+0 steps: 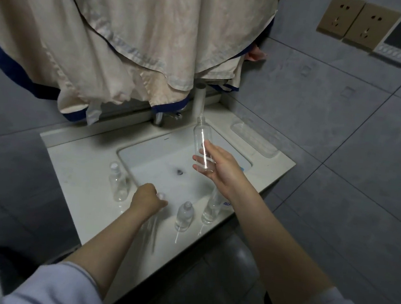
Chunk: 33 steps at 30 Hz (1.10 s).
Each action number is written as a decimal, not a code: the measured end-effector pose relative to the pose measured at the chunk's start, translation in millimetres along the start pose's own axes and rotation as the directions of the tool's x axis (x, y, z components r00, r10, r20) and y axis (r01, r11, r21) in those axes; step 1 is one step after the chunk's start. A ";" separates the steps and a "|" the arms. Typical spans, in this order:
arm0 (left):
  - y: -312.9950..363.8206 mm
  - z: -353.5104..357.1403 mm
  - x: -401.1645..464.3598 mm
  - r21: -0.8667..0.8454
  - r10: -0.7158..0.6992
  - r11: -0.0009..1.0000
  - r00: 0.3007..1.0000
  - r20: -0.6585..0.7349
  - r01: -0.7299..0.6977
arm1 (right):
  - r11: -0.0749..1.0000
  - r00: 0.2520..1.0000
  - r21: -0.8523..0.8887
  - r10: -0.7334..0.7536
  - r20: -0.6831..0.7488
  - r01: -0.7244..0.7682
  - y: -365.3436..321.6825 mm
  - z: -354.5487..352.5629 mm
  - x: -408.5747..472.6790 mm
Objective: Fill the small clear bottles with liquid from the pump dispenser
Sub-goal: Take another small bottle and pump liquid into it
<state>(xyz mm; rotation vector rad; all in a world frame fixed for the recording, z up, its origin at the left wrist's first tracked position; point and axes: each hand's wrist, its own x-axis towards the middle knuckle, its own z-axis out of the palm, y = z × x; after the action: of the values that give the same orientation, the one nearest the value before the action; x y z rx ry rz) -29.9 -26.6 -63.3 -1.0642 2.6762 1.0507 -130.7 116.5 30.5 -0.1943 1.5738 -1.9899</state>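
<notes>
My right hand [219, 171] holds a small clear bottle [202, 141] above the sink basin [144, 156], upright and slightly tilted, its neck uncapped and nothing visible inside. My left hand [148, 199] is closed in a fist over the top of a clear pump bottle [150, 228] on the front of the counter; a white tip shows beside the fingers and the body is motion-blurred. A capped clear bottle [118, 185] stands to the left. Another small bottle [184, 215] and a taller clear bottle [210, 208] stand to the right, the taller one partly behind my right forearm.
The white counter [74, 163] surrounds the basin, with a faucet [198, 102] at the back. Beige cloth [132, 33] hangs low over the rear. A clear tray [254, 139] lies on the counter's right side. Wall sockets [356, 23] are at the upper right.
</notes>
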 end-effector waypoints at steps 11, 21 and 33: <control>-23.2 39.7 -3.3 0.270 0.071 0.960 0.997 0.034 -0.077 | 0.999 1.000 -0.052 0.006 0.030 -0.005 10.6 -11.6 -3.2; -22.9 37.6 -4.8 0.432 0.119 0.890 0.989 0.093 -0.147 | 0.998 1.000 -0.058 0.003 0.030 -0.002 12.1 -10.6 0.3; -22.7 40.4 -0.9 0.406 0.134 0.901 0.988 0.082 -0.156 | 1.000 1.000 -0.004 0.004 0.027 -0.004 13.0 -10.5 -1.0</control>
<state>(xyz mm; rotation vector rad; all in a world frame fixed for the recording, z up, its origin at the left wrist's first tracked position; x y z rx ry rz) -21.8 -12.8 -106.8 -0.7543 2.7873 0.4777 -130.1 124.2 15.6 -0.2183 1.5598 -1.9729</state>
